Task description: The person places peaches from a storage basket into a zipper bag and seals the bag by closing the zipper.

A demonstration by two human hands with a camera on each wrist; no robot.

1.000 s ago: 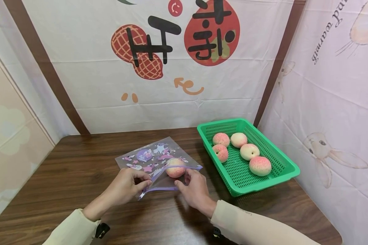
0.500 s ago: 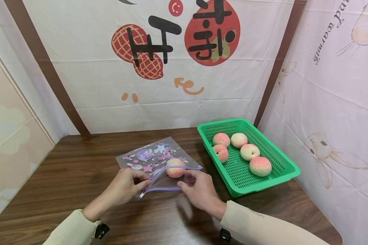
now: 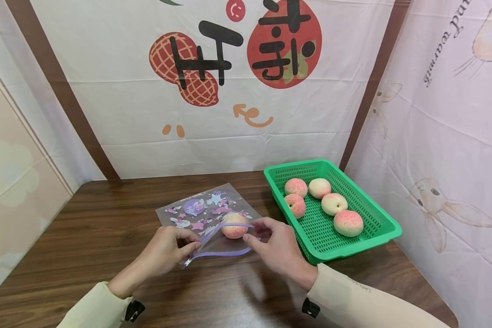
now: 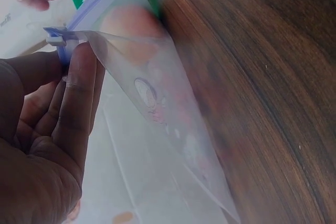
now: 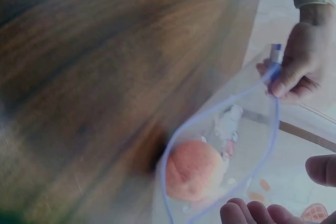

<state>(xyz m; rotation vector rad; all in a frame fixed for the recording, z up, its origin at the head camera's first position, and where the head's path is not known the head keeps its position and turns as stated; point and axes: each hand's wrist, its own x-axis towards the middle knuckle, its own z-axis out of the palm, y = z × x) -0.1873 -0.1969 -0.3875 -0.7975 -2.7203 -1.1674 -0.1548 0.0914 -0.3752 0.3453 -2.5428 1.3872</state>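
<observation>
A clear zip bag with purple and pink cartoon prints lies on the table, its purple-edged mouth gaping toward me. Inside it, near the mouth, sits a peach, also visible through the plastic in the right wrist view as a peach. My left hand pinches the mouth's left corner between thumb and fingers, beside the white slider. At the right end of the mouth is my right hand, thumb and fingers spread apart with the bag's purple edge running between them. Part of that corner is hidden behind the hand.
A green plastic basket with several peaches stands on the right of the wooden table, close to my right hand. Printed cloth walls rise behind and at the sides.
My right hand has moved right, away from beside the peach to the bag's right corner. The mouth's lower edge bows more now. My left hand keeps its pinch in place.
</observation>
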